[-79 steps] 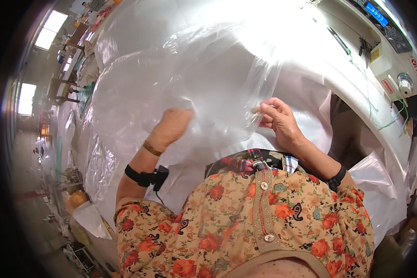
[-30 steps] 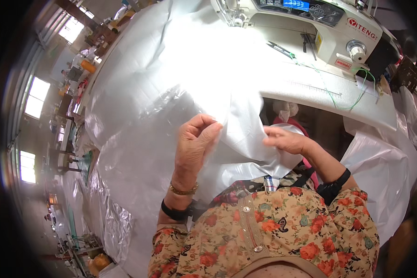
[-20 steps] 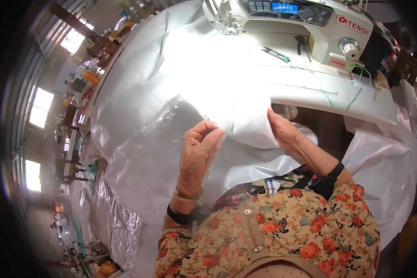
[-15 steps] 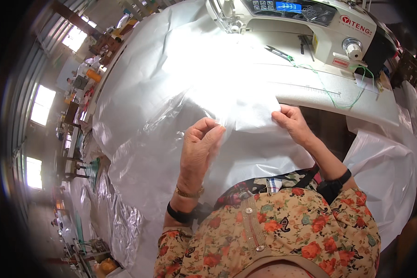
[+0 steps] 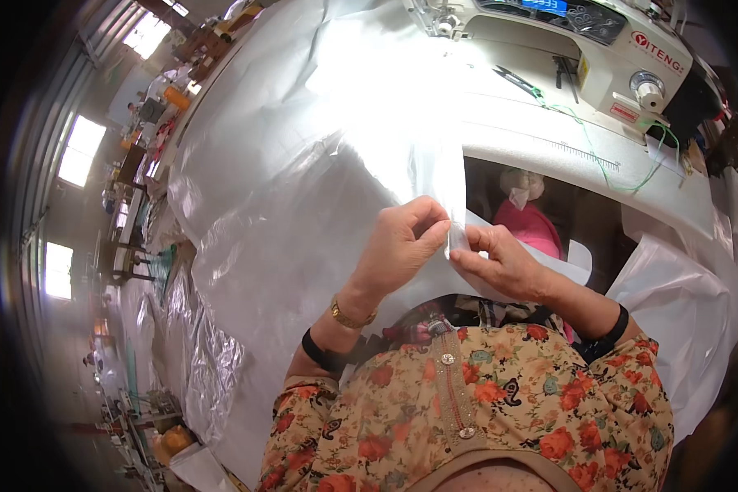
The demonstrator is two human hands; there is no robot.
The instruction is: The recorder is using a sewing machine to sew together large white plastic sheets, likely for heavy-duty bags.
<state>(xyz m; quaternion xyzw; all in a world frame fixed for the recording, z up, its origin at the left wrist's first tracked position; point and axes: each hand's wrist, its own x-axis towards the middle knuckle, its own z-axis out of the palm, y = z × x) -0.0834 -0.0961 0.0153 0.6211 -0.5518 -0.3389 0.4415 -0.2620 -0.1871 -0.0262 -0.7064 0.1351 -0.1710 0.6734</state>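
Observation:
A large sheet of shiny white plastic-like material (image 5: 271,246) spreads over the table and down in front of me. My left hand (image 5: 403,248) pinches its edge between thumb and fingers. Close beside it, my right hand (image 5: 500,258) grips the same edge, which is folded into a narrow strip (image 5: 453,189) running up toward the sewing machine (image 5: 566,41). The strip's far end fades into lamp glare near the needle area, so I cannot tell whether it lies under the presser foot.
Thread snips (image 5: 517,82) and a loose green thread (image 5: 584,127) lie on the machine bed, right of the needle. Under the table edge shows something pink (image 5: 529,228). More white sheeting (image 5: 672,303) hangs at the right. Cluttered benches (image 5: 152,123) stand at the far left.
My hands have come together, the right moving down and inward. The flap spread between them is now a narrow folded strip. The pink thing below has come into sight.

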